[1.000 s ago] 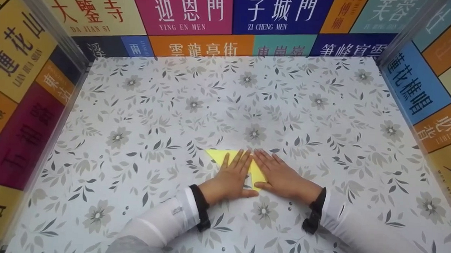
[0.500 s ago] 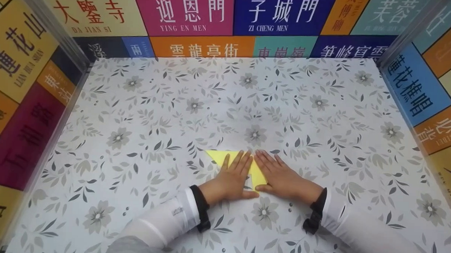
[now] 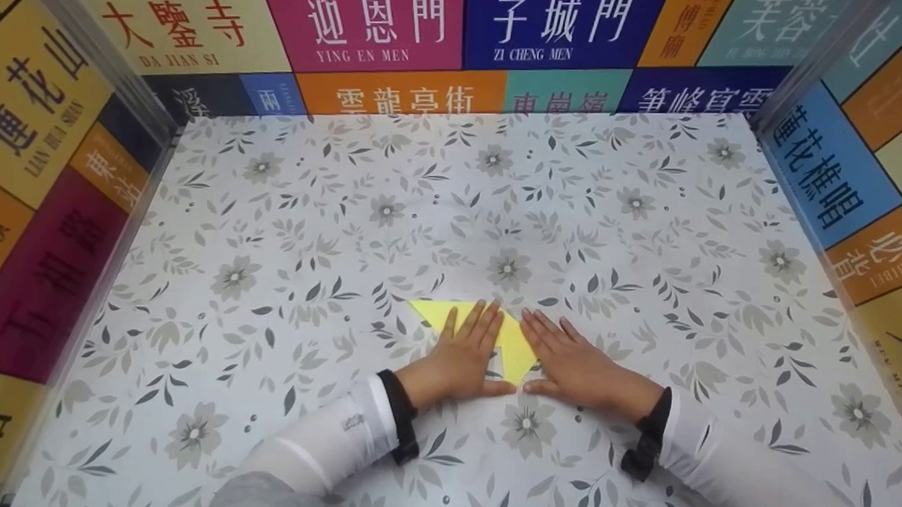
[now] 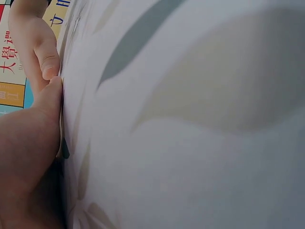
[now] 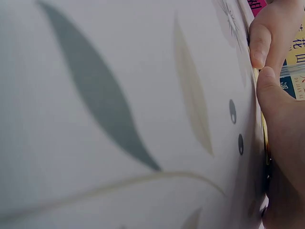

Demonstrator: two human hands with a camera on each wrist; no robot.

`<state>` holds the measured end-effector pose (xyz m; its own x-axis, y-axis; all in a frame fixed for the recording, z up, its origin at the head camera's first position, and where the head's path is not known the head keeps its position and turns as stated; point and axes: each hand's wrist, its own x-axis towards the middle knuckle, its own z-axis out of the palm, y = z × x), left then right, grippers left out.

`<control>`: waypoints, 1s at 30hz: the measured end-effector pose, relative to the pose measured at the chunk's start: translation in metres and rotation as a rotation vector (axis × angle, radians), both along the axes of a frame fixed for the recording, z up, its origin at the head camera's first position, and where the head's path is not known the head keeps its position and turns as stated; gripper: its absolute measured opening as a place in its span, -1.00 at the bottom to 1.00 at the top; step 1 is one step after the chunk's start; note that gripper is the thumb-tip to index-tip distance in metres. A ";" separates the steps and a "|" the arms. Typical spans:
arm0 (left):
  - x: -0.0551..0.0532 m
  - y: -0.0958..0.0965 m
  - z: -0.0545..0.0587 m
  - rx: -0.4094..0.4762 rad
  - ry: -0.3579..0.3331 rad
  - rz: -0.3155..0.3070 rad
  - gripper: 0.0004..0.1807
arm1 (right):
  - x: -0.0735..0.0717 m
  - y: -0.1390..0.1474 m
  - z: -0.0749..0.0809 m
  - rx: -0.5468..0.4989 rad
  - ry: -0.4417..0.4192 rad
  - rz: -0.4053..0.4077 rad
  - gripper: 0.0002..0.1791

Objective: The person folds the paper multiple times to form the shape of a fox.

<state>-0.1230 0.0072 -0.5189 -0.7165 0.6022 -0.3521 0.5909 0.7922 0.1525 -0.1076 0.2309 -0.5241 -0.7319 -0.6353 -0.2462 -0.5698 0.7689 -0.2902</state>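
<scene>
Yellow paper (image 3: 519, 351) lies on the bench (image 3: 324, 226), left corner poking out past my left hand (image 3: 456, 361), which rests flat on it, fingers straight and slightly spread, gripping nothing. My right hand (image 3: 581, 364), fingers straight, nothing gripped, sits along the paper's right edge.

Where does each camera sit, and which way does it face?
Head: on the head, facing forward and down at yellow paper; left hand, right hand, sleeves show.
Left wrist: on that wrist, facing across the flowered table; both hands at picture left.
Right wrist: likewise, both hands at picture right.
Shared: both wrist views show the table.
</scene>
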 end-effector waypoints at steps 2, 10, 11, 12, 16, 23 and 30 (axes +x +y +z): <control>0.000 0.000 0.000 0.001 0.004 -0.001 0.22 | 0.002 0.002 0.002 0.002 -0.002 0.001 0.09; 0.000 -0.002 0.001 0.002 0.005 0.010 0.23 | 0.010 0.008 0.001 0.001 0.006 -0.009 0.08; 0.000 -0.002 0.001 0.004 0.005 0.011 0.23 | 0.011 0.009 0.000 -0.006 0.009 -0.012 0.08; 0.000 -0.001 0.000 0.005 0.004 0.011 0.23 | 0.012 0.010 0.000 -0.002 0.008 -0.017 0.08; 0.000 -0.001 -0.001 0.013 0.001 0.009 0.23 | 0.019 0.017 -0.001 0.014 0.003 -0.038 0.09; -0.002 -0.003 -0.001 0.000 0.007 0.018 0.23 | 0.020 0.025 0.005 0.009 -0.036 -0.049 0.06; 0.000 -0.001 -0.005 -0.002 0.014 0.008 0.23 | 0.005 0.036 0.011 -0.078 -0.030 -0.163 -0.02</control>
<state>-0.1234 0.0061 -0.5244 -0.7261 0.5959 -0.3431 0.5868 0.7971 0.1427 -0.1024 0.2668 -0.5133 -0.8197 -0.5270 -0.2246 -0.4297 0.8249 -0.3673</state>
